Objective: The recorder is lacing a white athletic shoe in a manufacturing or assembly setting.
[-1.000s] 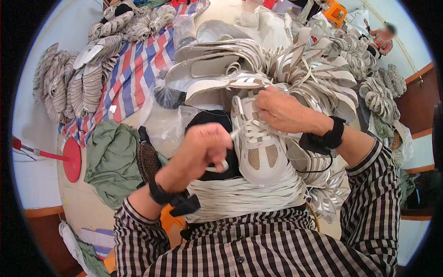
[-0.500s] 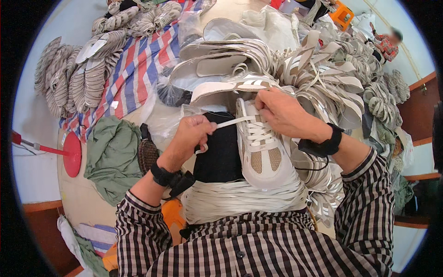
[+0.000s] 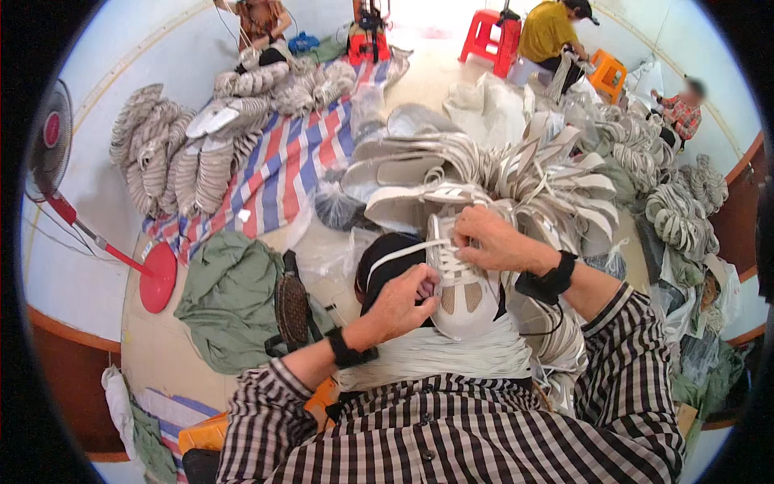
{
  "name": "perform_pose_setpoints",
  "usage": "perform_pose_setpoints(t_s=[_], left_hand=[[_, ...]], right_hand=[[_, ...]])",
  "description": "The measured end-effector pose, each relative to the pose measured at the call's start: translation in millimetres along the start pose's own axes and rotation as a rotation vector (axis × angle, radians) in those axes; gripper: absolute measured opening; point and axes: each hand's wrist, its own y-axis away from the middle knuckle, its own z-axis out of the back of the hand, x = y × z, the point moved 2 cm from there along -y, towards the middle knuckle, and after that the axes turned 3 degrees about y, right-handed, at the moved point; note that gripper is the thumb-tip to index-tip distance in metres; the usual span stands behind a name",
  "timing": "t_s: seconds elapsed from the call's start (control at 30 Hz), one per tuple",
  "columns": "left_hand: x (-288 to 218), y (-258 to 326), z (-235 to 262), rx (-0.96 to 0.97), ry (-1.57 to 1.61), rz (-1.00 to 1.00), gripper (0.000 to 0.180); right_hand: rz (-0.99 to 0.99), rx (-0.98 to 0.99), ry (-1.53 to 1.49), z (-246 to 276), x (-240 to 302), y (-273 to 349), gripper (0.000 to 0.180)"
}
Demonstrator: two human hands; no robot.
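A beige and white shoe upper with crisscross lacing lies across my lap, toe toward me. My right hand bends over its upper eyelets, thumb and fingers pinched on the white shoelace. From there the lace arcs loosely to the left and passes behind my left hand. That hand is closed at the upper's left edge, its fingers curled; what they grip is hidden. A thick bundle of white laces lies across my lap below the toe. Dark cloth shows under the lace.
Stacked shoe uppers fan out just beyond my hands. More bundles lie at right and on a striped sheet at left. Green cloth, a bag and a red-based fan stand left. Other people sit farther back.
My left hand has moved down and right to the upper's edge. The lace, earlier stretched straight to that hand, now curves slackly. My right hand stays at the eyelets. The view has tilted up.
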Motion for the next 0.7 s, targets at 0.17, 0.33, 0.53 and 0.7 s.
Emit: perform_pose_setpoints(t_s=[0.17,0.33,0.53,0.7], left_hand=[[30.0,-11.3,-10.7,0.163,0.168,0.251,0.020],[41.8,-12.7,-9.6,0.172,0.171,0.196,0.017],[32.7,-14.7,-9.2,0.162,0.421,0.267,0.023],[27.3,-14.5,-6.7,0.176,0.361,0.274,0.024]], right_hand=[[-0.046,-0.010,0.045,-1.2,3.1,2.7,0.020],[-0.014,0.074,0.099,3.7,7.6,7.1,0.021],[-0.024,-0.031,0.289,-9.8,23.4,21.4,0.022],[-0.068,-0.070,0.365,-14.8,26.7,18.9,0.025]])
